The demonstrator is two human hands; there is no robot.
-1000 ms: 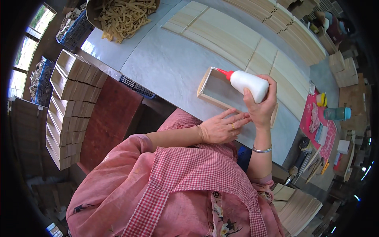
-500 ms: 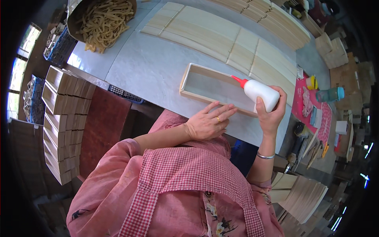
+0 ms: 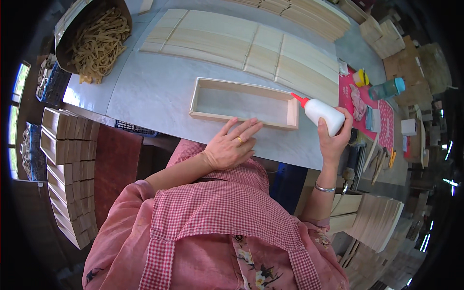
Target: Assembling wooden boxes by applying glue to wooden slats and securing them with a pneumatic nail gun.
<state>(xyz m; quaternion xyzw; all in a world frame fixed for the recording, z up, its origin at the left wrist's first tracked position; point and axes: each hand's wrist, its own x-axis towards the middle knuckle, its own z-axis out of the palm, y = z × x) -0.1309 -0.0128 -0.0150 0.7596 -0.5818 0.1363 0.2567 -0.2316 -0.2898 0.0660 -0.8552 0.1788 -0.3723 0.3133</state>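
A shallow rectangular wooden frame point(image 3: 217, 116) lies on the grey tabletop in front of me, the table surface showing through its middle. White glue runs along its far and left top edges. My right hand point(image 3: 334, 133) is wrapped round a white squeeze bottle point(image 3: 323, 115) with a red nozzle. The nozzle's tip meets the frame's far right corner. My left hand point(image 3: 231, 147) rests with fingers stretched out, the fingertips touching the near side of the frame. A ring is on one of its fingers.
Thin wooden panels point(image 3: 212, 36) lie in a row beyond the frame. A container of rubber-band-like strips point(image 3: 99, 48) stands at the far left. Stacked wooden boxes point(image 3: 67, 169) are left of the table. A teal bottle point(image 3: 386, 89) and pink cloth point(image 3: 357, 104) lie right.
The nozzle has travelled right along the far edge to the corner, in my right hand. The whole view has shifted, with the scene lying further left. My left hand still touches the near side.
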